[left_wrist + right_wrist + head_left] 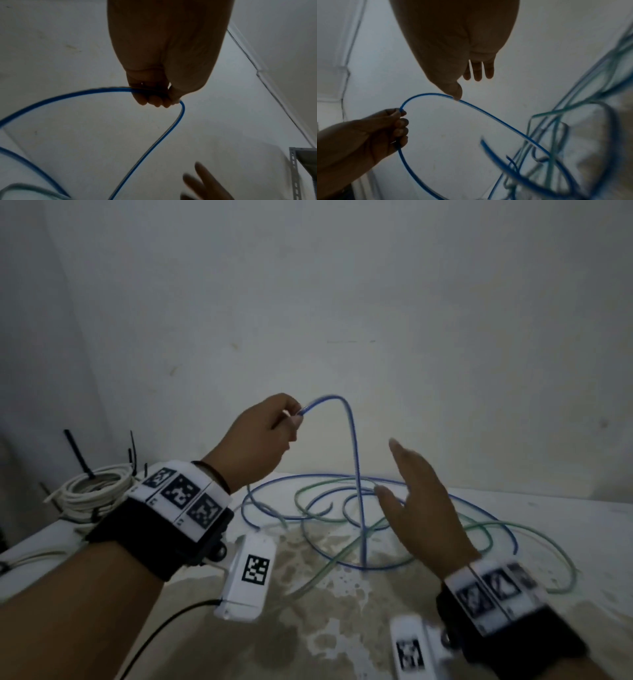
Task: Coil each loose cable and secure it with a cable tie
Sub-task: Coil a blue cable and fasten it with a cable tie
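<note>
My left hand [270,426] is raised above the table and grips a blue cable [354,460], which arches out of the fist and drops to loose loops on the table. In the left wrist view the curled fingers [152,100] hold the blue cable [173,129] where it bends. My right hand [414,494] hovers to the right of the hanging strand with straight fingers, holding nothing. The right wrist view shows the thumb tip [456,93] at the blue cable [488,112]; whether it touches is unclear. A pale green cable [534,539] lies tangled with the blue loops.
A coiled white cable [92,491] with black cable ties [78,453] sticking up lies at the far left of the white table [582,518]. A stained patch covers the table's near middle. A wall stands close behind. A metal shelf bracket [295,175] shows on the right.
</note>
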The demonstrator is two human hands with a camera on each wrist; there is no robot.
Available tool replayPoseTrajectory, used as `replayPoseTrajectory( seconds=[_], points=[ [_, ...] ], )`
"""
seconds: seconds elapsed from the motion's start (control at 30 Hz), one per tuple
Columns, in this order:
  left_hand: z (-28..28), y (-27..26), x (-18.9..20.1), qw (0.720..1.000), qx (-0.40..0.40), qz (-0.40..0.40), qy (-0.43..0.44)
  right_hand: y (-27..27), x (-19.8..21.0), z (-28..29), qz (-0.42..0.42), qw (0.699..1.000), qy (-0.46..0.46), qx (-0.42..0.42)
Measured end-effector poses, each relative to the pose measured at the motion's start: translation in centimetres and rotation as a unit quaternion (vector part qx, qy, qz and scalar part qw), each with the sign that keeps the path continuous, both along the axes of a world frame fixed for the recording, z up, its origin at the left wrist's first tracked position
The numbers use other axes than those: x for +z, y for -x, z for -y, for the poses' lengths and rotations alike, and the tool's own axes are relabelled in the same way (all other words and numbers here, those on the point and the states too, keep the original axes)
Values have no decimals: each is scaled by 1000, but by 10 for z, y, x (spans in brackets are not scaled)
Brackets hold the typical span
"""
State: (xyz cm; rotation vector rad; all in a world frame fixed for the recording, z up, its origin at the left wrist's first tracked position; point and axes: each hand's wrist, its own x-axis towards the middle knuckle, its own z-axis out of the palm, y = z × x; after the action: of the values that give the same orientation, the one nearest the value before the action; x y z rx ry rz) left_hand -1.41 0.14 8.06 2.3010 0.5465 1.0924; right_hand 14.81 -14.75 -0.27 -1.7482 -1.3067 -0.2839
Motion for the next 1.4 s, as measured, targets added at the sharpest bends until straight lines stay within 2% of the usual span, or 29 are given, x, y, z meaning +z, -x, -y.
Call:
replayPoseTrajectory(
  seconds=[0.1, 0.2, 0.33, 0.4, 0.57, 0.7, 0.8, 0.87, 1.0, 1.1, 1.23, 1.3, 1.4],
  points=[
    [10, 8, -1, 999, -34, -5, -16, -1, 35, -28, 43, 996, 73, 22],
    [14, 15, -6, 999, -48, 3, -26, 0, 56, -50, 64, 991, 113, 3],
    [10, 27, -11, 998, -56, 12, -36, 0, 69, -63, 112, 993, 14, -37],
    [8, 33, -11, 997, -59, 19, -48, 1, 72, -61, 118, 993, 14, -29],
    [4, 44, 1, 988, -54, 122, -74, -11, 55, -49, 57, 980, 187, -47],
    [-3, 52, 5, 986, -24, 129, -104, -34, 29, -38, 22, 962, 263, -70],
    [-9, 61, 6, 971, 28, 103, -213, -52, 37, -30, 51, 969, 190, -150],
    [-18, 68, 5, 961, 48, 55, -268, -62, 53, -22, 87, 966, 131, -206],
    [-37, 74, -7, 944, 104, -69, -306, -69, 87, -1, 163, 954, 21, -252],
    [-53, 74, -21, 947, 190, -97, -242, -67, 103, 9, 185, 946, -36, -264],
    [-73, 81, -43, 966, 238, -104, -5, -71, 112, 23, 190, 938, -46, -285],
    [-78, 85, -49, 963, 252, -97, 23, -75, 111, 28, 206, 934, -53, -285],
    [-75, 90, -50, 959, 270, -89, 7, -80, 113, 36, 204, 936, -68, -278]
  ],
)
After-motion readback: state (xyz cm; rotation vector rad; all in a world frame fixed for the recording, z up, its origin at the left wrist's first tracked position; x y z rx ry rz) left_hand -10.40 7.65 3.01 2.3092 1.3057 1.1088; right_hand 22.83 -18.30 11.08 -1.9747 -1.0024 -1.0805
